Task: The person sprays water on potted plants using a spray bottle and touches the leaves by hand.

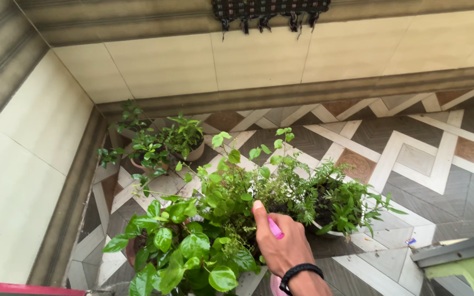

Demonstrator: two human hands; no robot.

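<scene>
- Pink plastic spray bottle [276,228] sits in my right hand [282,244], fingers wrapped around its neck and the index finger stretched up along the trigger; only the pink top and a sliver of the body at the bottom edge show.
- My left hand is out of view, so I can say nothing of it.
- A black braided wristband [300,272] circles the right wrist.
- The nozzle points into the cluster of green potted plants [231,203] on the patterned grey, white and brown tiled floor [412,159], hovering just above the middle foliage.
- Progress, as I judge it: the hand is over the centre of the group; I cannot see droplets or wet leaves, so which plants are already sprayed is not readable.
- Count: one bottle, one hand, and about five pots that I can make out. Two pale pots [193,151] stand by the cream tiled wall [165,66], a brown pot [134,249] is at front left and a white pot [325,230] at right, and at least one more lies hidden under leaves.
- A dark fringed cloth [270,11] hangs over the ledge above.
</scene>
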